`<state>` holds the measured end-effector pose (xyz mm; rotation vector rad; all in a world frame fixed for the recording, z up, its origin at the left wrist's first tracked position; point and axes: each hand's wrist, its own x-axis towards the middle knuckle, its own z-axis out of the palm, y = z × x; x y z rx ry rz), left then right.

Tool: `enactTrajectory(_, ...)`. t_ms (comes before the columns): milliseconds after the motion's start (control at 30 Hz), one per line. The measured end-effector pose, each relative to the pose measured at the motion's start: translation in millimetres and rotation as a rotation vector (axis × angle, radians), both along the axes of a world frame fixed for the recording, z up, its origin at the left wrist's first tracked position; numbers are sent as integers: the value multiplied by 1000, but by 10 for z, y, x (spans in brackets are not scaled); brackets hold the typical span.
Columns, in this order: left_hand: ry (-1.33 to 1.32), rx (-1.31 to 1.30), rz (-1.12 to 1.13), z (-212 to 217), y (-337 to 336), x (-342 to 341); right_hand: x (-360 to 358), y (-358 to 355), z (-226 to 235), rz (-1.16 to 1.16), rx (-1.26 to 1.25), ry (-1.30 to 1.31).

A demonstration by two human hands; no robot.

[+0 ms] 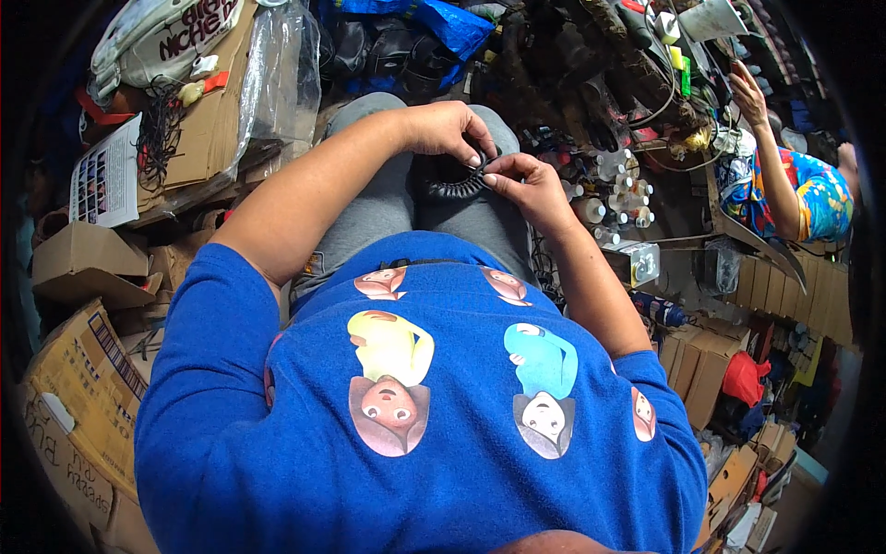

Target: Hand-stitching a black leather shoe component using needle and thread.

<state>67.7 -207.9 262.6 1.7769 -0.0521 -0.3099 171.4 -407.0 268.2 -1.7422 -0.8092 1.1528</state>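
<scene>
Above my lap, both hands meet at a black, ribbed, curved piece (pixel 456 188) that looks like a coil; its exact kind is unclear. My left hand (pixel 445 129) pinches its upper end between thumb and fingers. On the other side, my right hand (pixel 528 181) is closed with thumb and forefinger on the right end of the same piece. The fingertips nearly touch each other. Part of the coil is hidden behind the fingers and against the dark gap between my knees. Grey trousers (pixel 367 198) cover my legs beneath it.
Several small bottles (pixel 628 198) stand right of my knees, beside a clear-sided container (pixel 639 262). Cardboard boxes (pixel 90 263) and flat cardboard (pixel 198 125) crowd the left. Black shoe-like items (pixel 383 51) lie ahead. Another person's arm (pixel 780 175) is at the far right.
</scene>
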Motion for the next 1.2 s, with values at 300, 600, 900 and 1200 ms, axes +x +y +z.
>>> enactTrajectory(300, -238, 512, 464, 147, -161, -649, -142, -83, 235, 112, 72, -557)
enactTrajectory(600, -391, 754, 567, 42, -402, -746, -311, -143, 205, 114, 58, -774)
enactTrajectory(900, -423, 524, 510, -118, -277, -629, 98, -20, 167, 240, -27, -414)
enactTrajectory(1200, -379, 574, 469, -91, -296, -582, 144, 3, 165, 270, -39, -350)
